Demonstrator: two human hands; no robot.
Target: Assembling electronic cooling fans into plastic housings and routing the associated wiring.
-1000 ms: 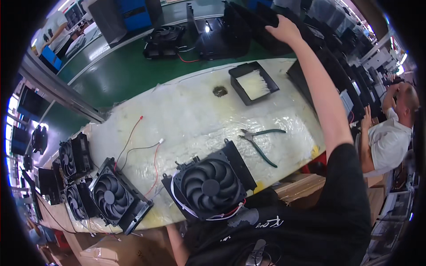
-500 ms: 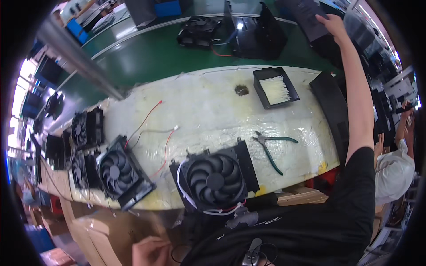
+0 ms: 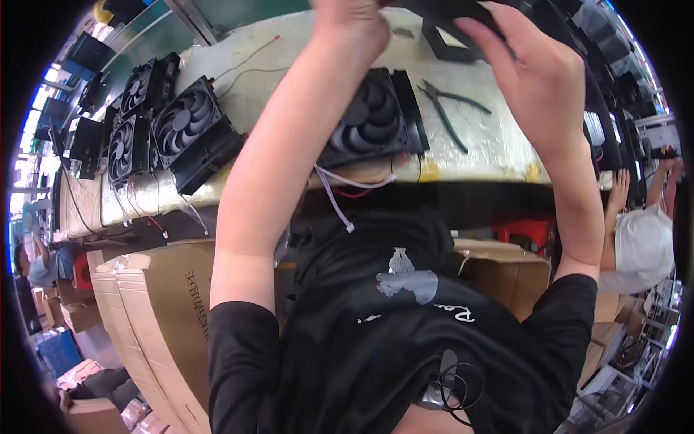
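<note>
My right hand [image 3: 538,83] is closed on a dark, flat-looking piece [image 3: 452,13] at the top edge, its thumb and fingers pinching the right end. Most of that piece lies outside the picture. My left hand [image 3: 353,20] is at its left end; the fingers are cut off by the top edge, so their grip does not show. Below the left forearm, partly covered by it, a black cooling fan in a black frame [image 3: 372,116] lies on the table, white and red wires hanging off the front. Green-handled cutting pliers [image 3: 448,108] lie spread to its right.
Several more black fan units [image 3: 181,126] stand at the table's left, with thin wires trailing. Beneath the piece, a black tray's rim [image 3: 441,49] shows. Cardboard boxes [image 3: 155,289] and a red stool [image 3: 524,231] are below the table edge. A person in white [image 3: 640,249] works at far right.
My right hand has brought the dark piece from the far right back over the table. My left hand has risen from low left to meet it. The view has tilted down towards my body.
</note>
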